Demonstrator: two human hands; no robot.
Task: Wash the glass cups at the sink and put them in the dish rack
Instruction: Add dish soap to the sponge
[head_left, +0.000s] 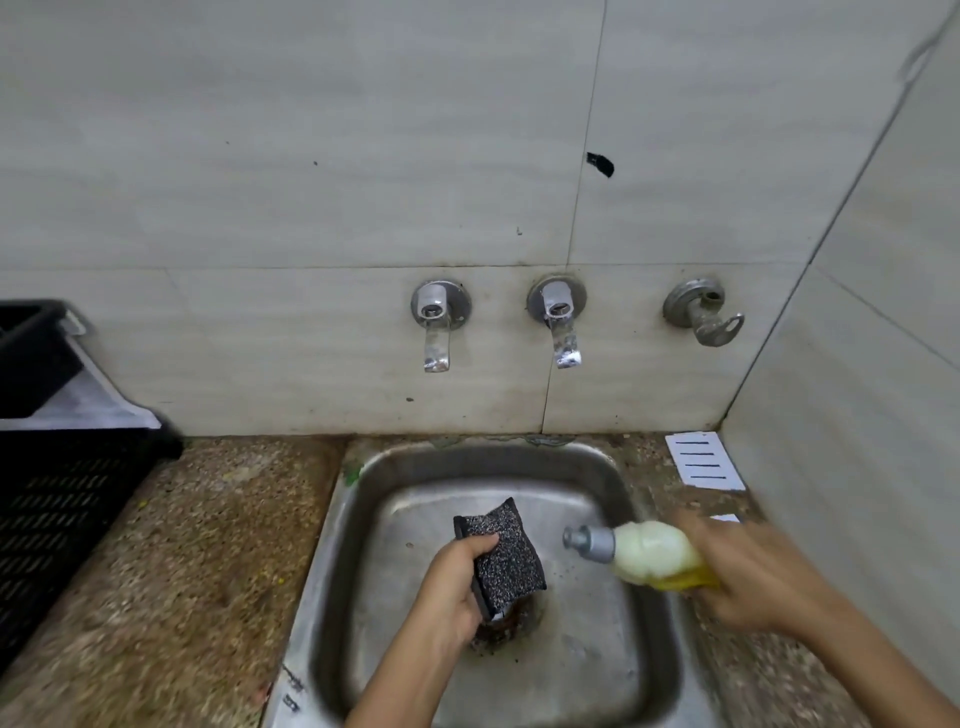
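Over the steel sink (363, 499), my left hand (449, 587) grips a dark speckled scrub sponge (506, 558), its face turned up above the drain. My right hand (753, 571), blurred, holds a yellow dish-soap bottle (649, 556) tipped sideways, its grey nozzle pointing left toward the sponge with a small gap between them. No glass cups show in view. The black dish rack (57, 499) stands at the left edge of the counter.
Two chrome taps (436, 327) (561, 322) and a grey valve (701, 312) stick out of the tiled wall behind the sink; no water runs. A speckled stone counter (208, 545) lies left of the sink. A white slotted card (704, 462) lies in the right corner.
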